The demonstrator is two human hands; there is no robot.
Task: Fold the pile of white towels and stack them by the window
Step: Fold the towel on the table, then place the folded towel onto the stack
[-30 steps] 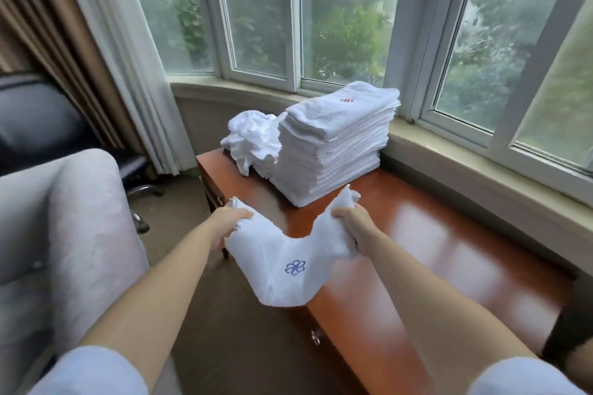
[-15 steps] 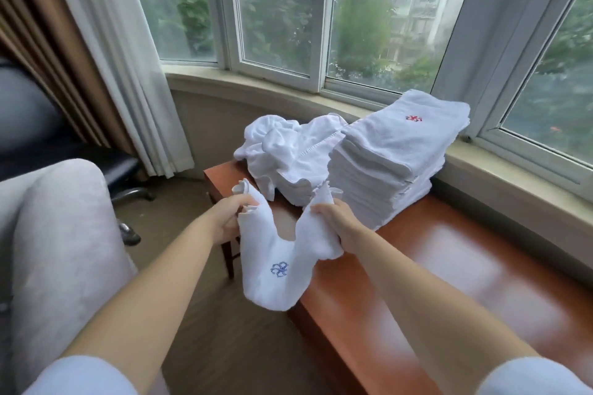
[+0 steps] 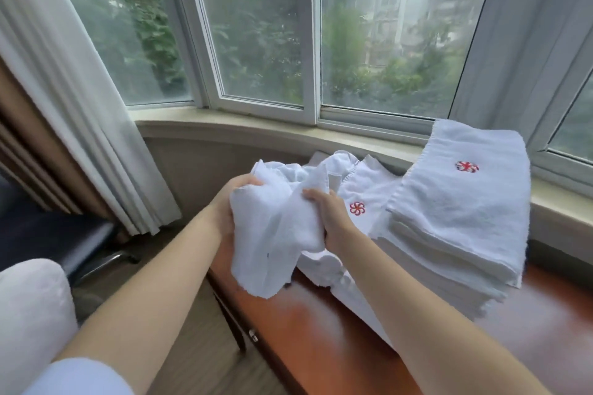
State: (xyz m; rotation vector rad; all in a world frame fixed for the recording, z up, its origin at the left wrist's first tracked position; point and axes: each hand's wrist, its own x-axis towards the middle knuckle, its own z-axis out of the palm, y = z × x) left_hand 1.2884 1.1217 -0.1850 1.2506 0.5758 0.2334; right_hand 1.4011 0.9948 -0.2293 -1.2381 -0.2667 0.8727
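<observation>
The window (image 3: 266,26) filled the back, with a curtain (image 3: 64,99) at its left side. Under it stood a wooden table (image 3: 321,330). On the table, near the sill, lay a tall stack of folded towels (image 3: 455,228), and just beside it a loose pile of towels (image 3: 362,189). In front of the pile, both hands held one white towel (image 3: 276,240) above the table edge. The left hand (image 3: 232,202) gripped its upper left part with curled fingers; the right hand (image 3: 327,215) pinched its right side.
</observation>
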